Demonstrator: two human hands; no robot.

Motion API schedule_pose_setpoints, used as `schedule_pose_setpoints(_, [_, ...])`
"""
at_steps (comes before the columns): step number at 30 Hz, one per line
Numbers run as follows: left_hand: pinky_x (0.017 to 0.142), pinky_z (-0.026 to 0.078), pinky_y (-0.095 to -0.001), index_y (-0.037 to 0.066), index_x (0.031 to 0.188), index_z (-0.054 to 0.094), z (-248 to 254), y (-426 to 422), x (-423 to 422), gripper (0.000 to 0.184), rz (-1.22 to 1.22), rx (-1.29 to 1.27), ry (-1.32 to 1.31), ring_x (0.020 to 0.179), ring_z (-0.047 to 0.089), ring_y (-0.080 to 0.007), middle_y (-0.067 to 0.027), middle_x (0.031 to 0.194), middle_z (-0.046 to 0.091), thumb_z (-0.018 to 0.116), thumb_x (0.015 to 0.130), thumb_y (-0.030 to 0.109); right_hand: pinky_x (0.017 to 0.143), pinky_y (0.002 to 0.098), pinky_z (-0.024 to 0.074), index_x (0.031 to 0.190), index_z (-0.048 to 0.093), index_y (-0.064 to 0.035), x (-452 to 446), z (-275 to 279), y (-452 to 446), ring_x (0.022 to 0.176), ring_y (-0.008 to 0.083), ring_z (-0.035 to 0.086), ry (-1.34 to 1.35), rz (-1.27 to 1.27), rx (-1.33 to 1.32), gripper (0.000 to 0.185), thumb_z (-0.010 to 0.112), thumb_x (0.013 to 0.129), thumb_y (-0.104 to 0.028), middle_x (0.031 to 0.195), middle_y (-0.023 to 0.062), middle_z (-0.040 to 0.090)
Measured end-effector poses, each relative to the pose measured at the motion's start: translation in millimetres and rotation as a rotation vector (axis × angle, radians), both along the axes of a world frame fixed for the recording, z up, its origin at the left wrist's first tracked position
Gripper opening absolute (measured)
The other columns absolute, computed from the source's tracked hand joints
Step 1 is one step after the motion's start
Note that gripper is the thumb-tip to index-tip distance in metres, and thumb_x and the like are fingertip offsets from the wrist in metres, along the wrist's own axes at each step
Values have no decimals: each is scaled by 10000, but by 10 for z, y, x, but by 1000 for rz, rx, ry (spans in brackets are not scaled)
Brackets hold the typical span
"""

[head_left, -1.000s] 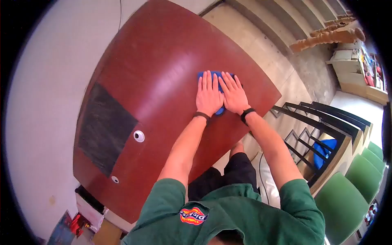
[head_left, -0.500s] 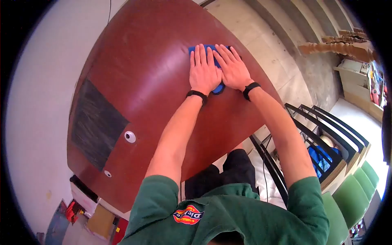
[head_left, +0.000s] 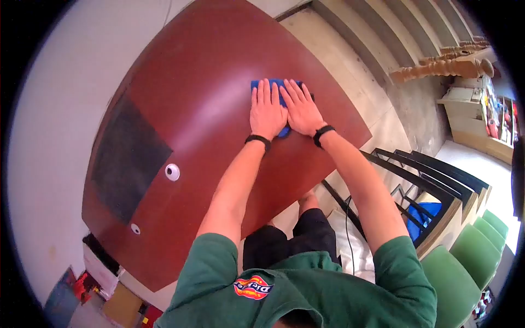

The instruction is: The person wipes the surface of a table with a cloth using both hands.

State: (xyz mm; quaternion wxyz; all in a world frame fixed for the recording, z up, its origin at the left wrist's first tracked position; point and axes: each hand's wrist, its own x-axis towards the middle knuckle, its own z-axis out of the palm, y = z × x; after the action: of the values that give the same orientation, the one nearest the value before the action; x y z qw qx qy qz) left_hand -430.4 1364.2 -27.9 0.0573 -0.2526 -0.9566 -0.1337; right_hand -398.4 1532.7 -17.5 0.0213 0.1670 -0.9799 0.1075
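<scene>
My left hand (head_left: 267,116) lies flat with straight fingers on a blue cloth (head_left: 284,132) on the reddish-brown tabletop (head_left: 219,71). Beside it, my right hand (head_left: 304,113) also presses flat on the cloth, fingers stretched out and slightly apart. The two hands meet near the thumbs, and both cover most of the cloth. Blue shows at its upper edge, between the hands and just below them. Each wrist wears a black band.
A dark rectangular panel (head_left: 131,158) and a white-rimmed cable hole (head_left: 172,172) lie on the table's left part. Stairs (head_left: 372,38) rise at upper right. Black-framed furniture (head_left: 437,180) and green chairs (head_left: 451,276) stand at right. A wall (head_left: 49,142) borders the left.
Both hands and the cloth have moved together toward my body across the tabletop. The camera view has also shifted slightly.
</scene>
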Motion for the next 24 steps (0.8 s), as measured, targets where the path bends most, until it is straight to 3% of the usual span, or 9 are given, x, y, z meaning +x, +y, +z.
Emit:
schedule_pose_setpoints(7, [1334, 224, -559, -44, 1572, 487, 129, -931, 1169, 740, 26, -7, -110, 1619, 309, -409, -299, 1690, 389, 609, 947, 332, 1334, 603, 153, 1626, 405, 46, 1116, 58, -913, 1644, 411, 240, -127, 47, 8, 660, 500, 1036, -234, 1739, 265, 314])
schedule_pose_setpoints(13, [1333, 215, -570, -62, 1564, 494, 174, -1488, 1697, 727, 187, 11, -160, 1613, 321, -425, -304, 1693, 384, 600, 963, 333, 1351, 568, 126, 1647, 400, 14, 1377, 98, -1492, 1667, 363, 198, -211, 143, -82, 666, 496, 1053, -272, 1764, 226, 293])
schedule_pose_setpoints(17, [1345, 180, -567, -66, 1596, 439, 170, -1540, 1496, 753, 202, -23, -206, 1631, 275, -427, -310, 1709, 345, 600, 964, 312, 1340, 575, 167, 1615, 434, 17, 1095, 130, -1508, 1645, 371, 255, -169, 213, -48, 642, 526, 1055, -282, 1743, 219, 337])
schedule_pose_setpoints(24, [1335, 216, -563, -64, 1551, 495, 109, -1472, 619, 709, 339, 43, -90, 1603, 323, -435, -311, 1681, 388, 598, 973, 334, 1355, 532, 162, 1625, 446, -1, 66, 54, -1504, 1647, 334, 270, -94, 299, -28, 633, 487, 1057, -278, 1751, 196, 345])
